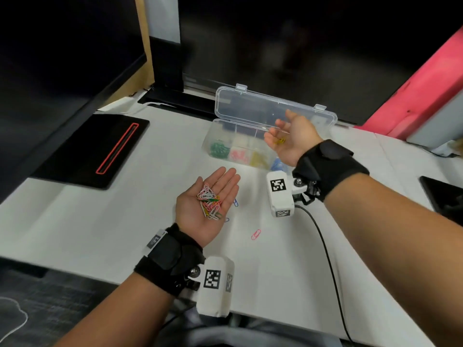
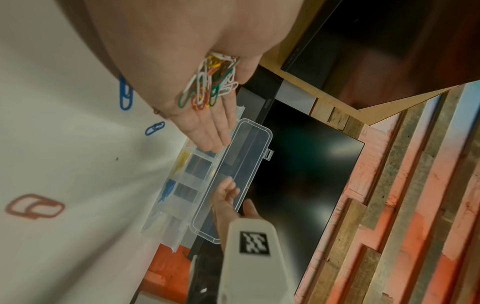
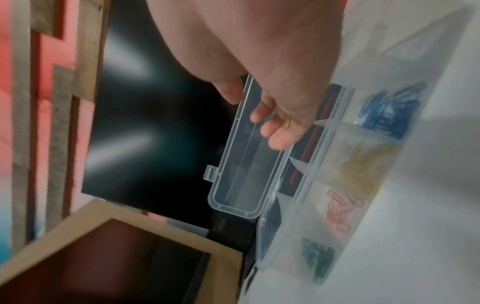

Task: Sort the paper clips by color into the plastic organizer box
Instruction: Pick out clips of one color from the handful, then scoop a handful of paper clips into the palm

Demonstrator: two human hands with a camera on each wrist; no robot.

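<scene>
White table [image 1: 100,234], clips [image 1: 209,201] on left hand [image 1: 191,220]

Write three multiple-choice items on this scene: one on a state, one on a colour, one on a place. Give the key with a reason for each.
1. The lid of the organizer box is: A latched shut; B open, standing up behind the compartments; C taken off.
2. The paper clips in the right hand are: A blue; B yellow; C green.
3. The mixed pile of clips lies: A in the organizer box; B in the right hand; C on the left hand.

Key:
1 B, the head view shows the lid tilted up and the compartments exposed.
2 B, yellow shows in that hand in the head and right wrist views.
3 C, the pile rests on the flat, upturned palm.
</scene>
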